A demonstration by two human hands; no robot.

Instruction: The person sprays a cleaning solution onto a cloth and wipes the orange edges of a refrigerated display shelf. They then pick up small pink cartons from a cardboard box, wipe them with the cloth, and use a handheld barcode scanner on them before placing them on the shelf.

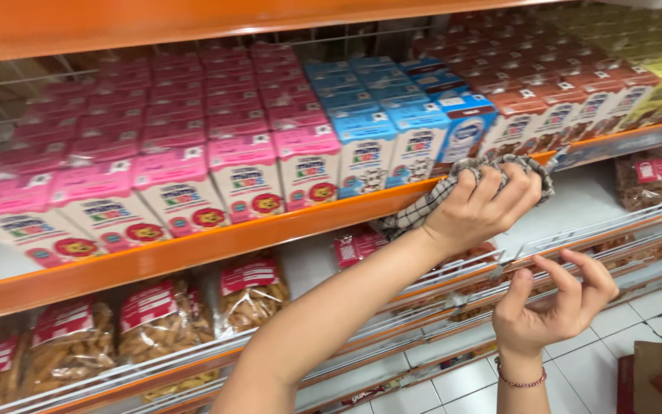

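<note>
A soft checked cloth on the orange shelf edge, right of the middle.

The left hand grips it bunched up; it looks light and floppy, easy to hold anywhere. The right hand, lower right, hangs loose, holding nothing.

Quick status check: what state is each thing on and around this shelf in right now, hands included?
Left hand: closed on the cloth, pressed to the shelf edge.
Cloth: bunched, on the orange shelf edge.
Right hand: empty, fingers curled, off the shelves.
Pink cartons: upright, in rows.
Blue cartons: upright, in rows.
Brown cartons: upright, in rows.
Snack bags: sealed, standing on the lower shelf.
</note>
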